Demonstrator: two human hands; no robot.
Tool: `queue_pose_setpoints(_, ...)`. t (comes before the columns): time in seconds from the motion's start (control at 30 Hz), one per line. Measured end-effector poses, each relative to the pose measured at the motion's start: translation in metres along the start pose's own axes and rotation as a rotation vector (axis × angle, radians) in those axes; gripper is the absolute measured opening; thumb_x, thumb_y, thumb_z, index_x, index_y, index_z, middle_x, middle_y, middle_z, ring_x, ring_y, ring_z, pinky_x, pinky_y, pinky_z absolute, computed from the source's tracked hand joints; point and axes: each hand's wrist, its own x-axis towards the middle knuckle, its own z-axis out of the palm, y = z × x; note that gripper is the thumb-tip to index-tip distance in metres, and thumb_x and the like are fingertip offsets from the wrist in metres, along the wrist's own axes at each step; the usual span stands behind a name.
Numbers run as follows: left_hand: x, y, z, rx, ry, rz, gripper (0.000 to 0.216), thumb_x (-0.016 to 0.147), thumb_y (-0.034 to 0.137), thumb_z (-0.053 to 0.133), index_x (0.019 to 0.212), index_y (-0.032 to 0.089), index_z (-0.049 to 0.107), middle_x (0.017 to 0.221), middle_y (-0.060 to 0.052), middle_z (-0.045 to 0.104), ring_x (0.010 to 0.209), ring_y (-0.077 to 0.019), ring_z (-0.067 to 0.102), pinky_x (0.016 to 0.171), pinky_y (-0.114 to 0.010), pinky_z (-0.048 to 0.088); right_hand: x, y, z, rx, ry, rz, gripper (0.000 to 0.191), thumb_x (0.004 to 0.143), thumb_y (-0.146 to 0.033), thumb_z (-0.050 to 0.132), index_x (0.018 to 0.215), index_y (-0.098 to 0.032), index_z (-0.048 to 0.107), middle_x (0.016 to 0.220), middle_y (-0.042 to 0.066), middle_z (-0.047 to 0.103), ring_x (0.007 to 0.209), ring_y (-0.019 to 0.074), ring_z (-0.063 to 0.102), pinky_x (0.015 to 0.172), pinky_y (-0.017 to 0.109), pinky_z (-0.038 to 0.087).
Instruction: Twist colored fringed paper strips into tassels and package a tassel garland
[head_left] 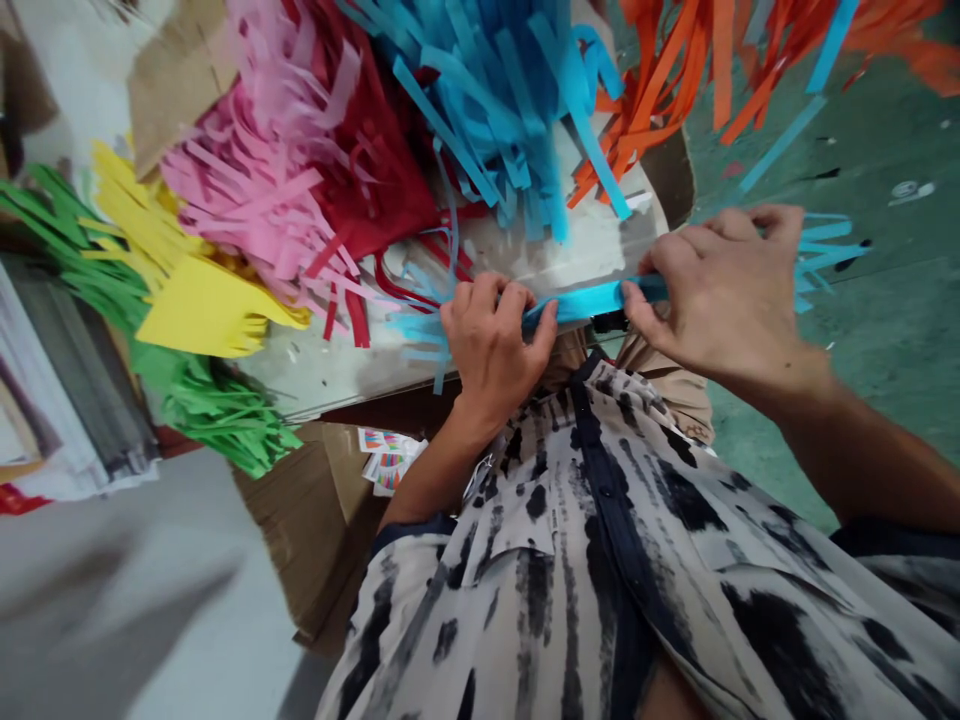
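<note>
Both hands pinch one blue strip (592, 298) between them. We see the left hand (491, 345) closed on its left end, fingers curled over the paper and thumb laid against it. The right hand (724, 290) is closed on its right end, with thumb and forefinger pressed together on the strip. The strip runs straight and nearly level, just above the table edge and in front of the chest. Pale blue cut ends fan out past each hand, to the left of the left knuckles and to the right of the right fingers.

Nearest to us lies the shirt (600, 560), pale with black blotches and a dark button band. Left of it, below the table, stands a cardboard box (315, 520) with small printed cards (386, 462) at its rim. Beyond the hands we meet the table (322, 370), whitish and scuffed. Upon and about it, from left to right, lie green fringe (217, 410), yellow paper (195, 300), pink fringe (255, 190), red paper (382, 190), a blue heap (495, 90) and orange fringe (675, 70). A grey stack (75, 400) sits at the far left. To the right of the table we see the green floor (862, 340), which bears a few stray scraps.
</note>
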Motion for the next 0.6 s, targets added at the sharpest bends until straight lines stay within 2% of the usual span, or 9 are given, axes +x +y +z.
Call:
queue_pose_setpoints(0.1,0.003,0.004,-0.002,-0.002,-0.013,0.010,0.025,0.106,0.048,0.070,0.100,0.024,0.068,0.119,-0.012,0.074,0.117,-0.0340,0.064,0.108,-0.050,0.048,-0.011,-0.004,0.002,0.019,0.121,-0.016,0.037,0.109,-0.052,0.055,0.123,-0.026,0.077,0.129,0.015,0.080,0.129,0.0453,0.067,0.121,0.078,0.037)
queue_pose_setpoints(0.2,0.006,0.007,-0.003,0.003,-0.009,0.028,0.022,0.104,0.045,0.073,0.100,0.024,0.068,0.121,-0.013,0.073,0.120,-0.0354,0.063,0.110,-0.053,0.048,-0.023,-0.006,0.011,0.070,0.118,-0.099,0.027,0.107,-0.042,0.060,0.123,-0.036,0.082,0.129,0.003,0.085,0.122,0.0382,0.072,0.127,0.076,0.028)
queue_pose_setpoints(0.27,0.007,0.004,-0.004,0.016,0.004,0.041,0.025,0.103,0.047,0.075,0.098,0.024,0.068,0.122,-0.013,0.073,0.121,-0.0361,0.063,0.110,-0.054,0.048,-0.029,-0.001,0.021,0.099,0.113,-0.168,0.028,0.107,-0.038,0.061,0.125,-0.039,0.083,0.125,0.000,0.086,0.121,0.0348,0.074,0.128,0.073,0.029)
queue_pose_setpoints(0.4,0.005,-0.027,-0.014,0.044,0.060,0.036,0.034,0.099,0.055,0.080,0.093,0.024,0.067,0.124,-0.013,0.072,0.121,-0.0370,0.063,0.109,-0.056,0.049,-0.036,0.021,0.037,0.055,0.343,-0.275,0.032,0.106,-0.039,0.062,0.132,-0.040,0.081,0.124,-0.004,0.086,0.120,0.0300,0.072,0.124,0.065,0.036)
queue_pose_setpoints(0.5,0.001,-0.053,-0.030,0.057,0.159,-0.024,0.031,0.099,0.055,0.081,0.097,0.025,0.072,0.122,-0.013,0.072,0.120,-0.0362,0.062,0.110,-0.058,0.048,-0.034,0.032,0.039,0.097,0.353,-0.294,0.031,0.109,-0.042,0.060,0.130,-0.039,0.081,0.124,-0.003,0.086,0.123,0.0288,0.069,0.126,0.064,0.032)
queue_pose_setpoints(0.57,-0.003,-0.054,-0.038,0.083,0.304,-0.019,0.025,0.102,0.051,0.077,0.108,0.027,0.077,0.123,-0.013,0.073,0.118,-0.0352,0.062,0.110,-0.060,0.047,-0.031,0.031,0.037,0.171,0.331,-0.291,0.027,0.111,-0.043,0.060,0.126,-0.038,0.082,0.122,-0.001,0.085,0.127,0.0305,0.067,0.128,0.066,0.028)
queue_pose_setpoints(0.6,-0.006,-0.047,-0.038,0.081,0.364,0.038,0.023,0.106,0.047,0.072,0.116,0.028,0.079,0.123,-0.013,0.074,0.119,-0.0345,0.063,0.111,-0.061,0.047,-0.030,0.029,0.035,0.192,0.332,-0.299,0.026,0.111,-0.042,0.060,0.125,-0.038,0.081,0.121,-0.002,0.084,0.129,0.0310,0.067,0.129,0.066,0.027)
